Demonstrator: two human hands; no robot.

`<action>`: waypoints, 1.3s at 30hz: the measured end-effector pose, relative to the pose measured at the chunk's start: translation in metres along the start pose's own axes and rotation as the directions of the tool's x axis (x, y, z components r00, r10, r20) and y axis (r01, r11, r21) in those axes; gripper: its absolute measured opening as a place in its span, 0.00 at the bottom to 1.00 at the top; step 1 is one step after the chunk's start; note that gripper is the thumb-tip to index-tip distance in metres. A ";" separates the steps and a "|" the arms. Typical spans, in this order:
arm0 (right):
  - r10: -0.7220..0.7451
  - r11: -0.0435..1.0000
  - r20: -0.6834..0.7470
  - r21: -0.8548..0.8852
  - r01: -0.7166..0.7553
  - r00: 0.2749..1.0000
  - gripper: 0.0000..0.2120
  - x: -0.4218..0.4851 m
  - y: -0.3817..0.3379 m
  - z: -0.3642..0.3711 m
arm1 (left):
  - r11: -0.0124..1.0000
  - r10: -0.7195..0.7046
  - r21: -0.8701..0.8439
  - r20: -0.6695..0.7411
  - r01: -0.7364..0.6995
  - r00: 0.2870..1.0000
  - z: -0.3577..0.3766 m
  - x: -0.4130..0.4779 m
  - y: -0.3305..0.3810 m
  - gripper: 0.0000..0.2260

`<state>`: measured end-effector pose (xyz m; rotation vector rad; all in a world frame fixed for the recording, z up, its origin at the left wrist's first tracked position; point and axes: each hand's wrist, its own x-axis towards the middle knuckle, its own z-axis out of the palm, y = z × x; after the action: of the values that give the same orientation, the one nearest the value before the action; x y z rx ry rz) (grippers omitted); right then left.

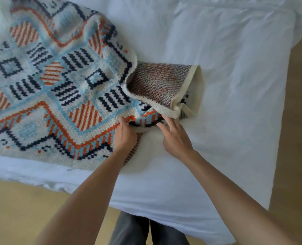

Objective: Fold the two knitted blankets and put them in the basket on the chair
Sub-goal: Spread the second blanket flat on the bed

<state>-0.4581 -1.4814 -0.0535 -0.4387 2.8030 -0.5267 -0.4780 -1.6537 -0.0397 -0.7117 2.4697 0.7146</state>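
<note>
Progress: early; 1 knitted blanket (58, 76) lies mostly spread and unfolded, 1 corner flipped to show its reverse.
Remaining: folding both, loading the basket; 2nd blanket, basket and chair are not in view.
Blanket place: the bed's (235, 85) left half, reaching its near edge.
Left hand (125, 136): fingers curled into the bunched edge, gripping it.
Right hand (176, 137): fingers nearly straight, tips touching that bunch.
</note>
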 end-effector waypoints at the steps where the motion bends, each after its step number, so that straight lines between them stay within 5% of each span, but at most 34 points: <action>1: -0.012 0.998 -0.010 -0.055 0.011 1.000 0.26 0.005 -0.002 0.004 | 0.999 0.009 0.039 -0.002 -0.009 1.000 -0.003 0.005 -0.003 0.09; 4: -0.007 0.982 -0.064 -0.189 -0.005 0.998 0.26 0.021 0.000 0.013 | 0.978 0.120 0.171 -0.013 -0.116 0.993 -0.002 0.011 -0.014 0.13; 7: -0.007 0.972 -0.163 -0.233 -0.031 0.987 0.12 0.034 -0.002 0.013 | 0.935 0.274 0.231 0.011 -0.269 0.962 0.004 0.009 -0.023 0.15; 14: -0.062 0.985 -0.333 -0.171 0.005 0.941 0.10 0.014 -0.003 0.000 | 0.900 0.434 0.009 0.087 -0.436 0.897 0.008 -0.010 -0.029 0.13; 22: 0.051 0.974 -0.199 -0.207 -0.093 0.979 0.11 -0.071 0.034 -0.015 | 0.786 0.564 0.079 0.314 -0.613 0.764 0.037 -0.048 -0.003 0.07; 26: 0.071 0.947 -0.068 -0.310 -0.089 0.995 0.16 -0.114 0.061 -0.017 | 0.712 0.549 0.161 0.479 -0.683 0.685 0.061 -0.073 -0.001 0.20; 30: 0.114 0.932 -0.183 -0.321 -0.169 0.977 0.14 -0.139 0.076 -0.019 | 0.675 0.511 0.245 0.525 -0.695 0.681 0.077 -0.099 0.005 0.32; 34: 0.162 0.936 -0.276 -0.261 -0.236 0.947 0.17 -0.149 0.078 -0.013 | 0.613 0.528 0.320 0.513 -0.722 0.676 0.083 -0.107 0.000 0.33; 39: -0.038 0.961 -0.250 -0.273 -0.033 0.968 0.10 -0.163 0.069 -0.001 | 0.554 0.474 0.461 0.509 -0.693 0.718 0.091 -0.117 -0.004 0.21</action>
<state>-0.3246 -1.3647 -0.0484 -0.4580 3.1388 -0.2012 -0.3615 -1.5622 -0.0448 0.5160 2.3675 0.1294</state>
